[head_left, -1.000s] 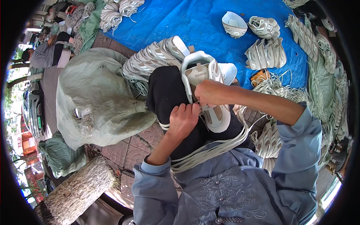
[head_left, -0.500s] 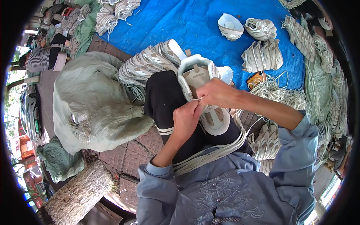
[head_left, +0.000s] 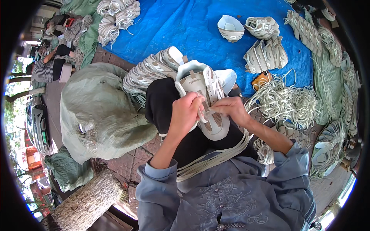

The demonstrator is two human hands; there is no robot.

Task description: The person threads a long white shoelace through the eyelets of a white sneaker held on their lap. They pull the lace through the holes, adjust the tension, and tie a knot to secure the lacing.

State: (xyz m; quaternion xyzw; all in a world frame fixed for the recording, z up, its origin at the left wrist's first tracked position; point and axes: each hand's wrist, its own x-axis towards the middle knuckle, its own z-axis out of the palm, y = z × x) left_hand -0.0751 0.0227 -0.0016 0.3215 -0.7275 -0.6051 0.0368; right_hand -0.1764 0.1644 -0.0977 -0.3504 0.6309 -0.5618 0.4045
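A white and beige shoe upper (head_left: pixel 217 130) lies across my lap, toe toward me. On its left side my left hand (head_left: pixel 186 111) is closed in a pinch on a pale shoelace, raised just over the tongue. My right hand (head_left: pixel 232 109) comes in from the right, thumb and fingertips pinched together low on the lacing area; a bit of lace seems to be between them, but the tips are partly hidden. A bundle of loose shoelaces (head_left: pixel 221 157) is draped over my lap below the shoe upper.
Stacked shoe uppers (head_left: pixel 154 65) lean beside a large grey-green sack (head_left: pixel 102 115) on the left. More uppers (head_left: pixel 266 54) sit on the blue tarp (head_left: pixel 173 23). A tangled lace pile (head_left: pixel 287 101) lies right. A rough trunk (head_left: pixel 88 198) stands lower left; another person (head_left: pixel 48 69) sits far left.
My hands, close together half a second ago, have moved apart. The left rose slightly over the tongue; the right dropped lower along the lacing. The view has shifted a little.
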